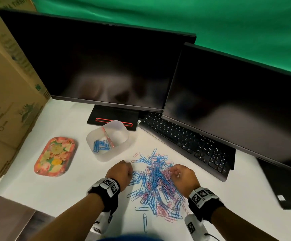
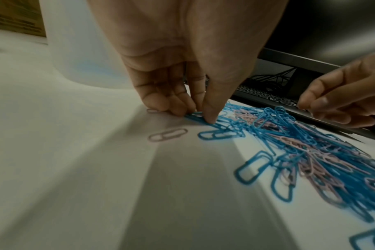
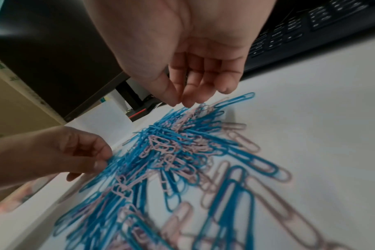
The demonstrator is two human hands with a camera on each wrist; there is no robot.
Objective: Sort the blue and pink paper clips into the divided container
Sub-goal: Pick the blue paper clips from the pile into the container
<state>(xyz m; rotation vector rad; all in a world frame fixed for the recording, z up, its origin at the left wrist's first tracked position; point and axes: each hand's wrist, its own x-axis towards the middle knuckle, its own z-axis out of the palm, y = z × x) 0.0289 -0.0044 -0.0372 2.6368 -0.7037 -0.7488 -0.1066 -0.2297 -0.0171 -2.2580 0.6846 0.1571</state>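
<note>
Head view, layout: I see the mixed pile of paper clips (image 1: 156, 181) spread on the white bench (image 1: 63, 185), with the divided container (image 1: 107, 140) just beyond it to the left. Near enough for short carries, I judge.
Head view, container: blue clips (image 1: 101, 145) lie in the near-left compartment; the far-right one looks bare; a few pink clips (image 1: 108, 137) sit along the divider. Sorting is barely begun, by my reading.
Head view, hands: left hand (image 1: 119, 172) is at the pile's left edge, right hand (image 1: 184, 176) at its right edge. Each works its own side, so they do not cross. Fingers are hidden under the knuckles here.
Head view, surroundings: floral tray (image 1: 55, 156) to the left, keyboard (image 1: 188, 142) and two dark monitors (image 1: 96, 61) behind.
Left wrist view, grip: this fills the gap. Left thumb and fingertips (image 2: 210, 118) are drawn together, pinching blue clips against the bench at the pile's rim. A lone pink clip (image 2: 167, 134) lies just clear of them.
Left wrist view, extra: the right hand shows from the side, fingers curled; what they hold I cannot tell.
Right wrist view, grip: right fingers (image 3: 189, 99) hang loosely curled just above the pile's far end, thumb close to forefinger, nothing plainly between them. Poised for a pick, I judge.
Right wrist view, extra: only here do I see how tangled the blues and pinks are; singles may drag neighbours.
</note>
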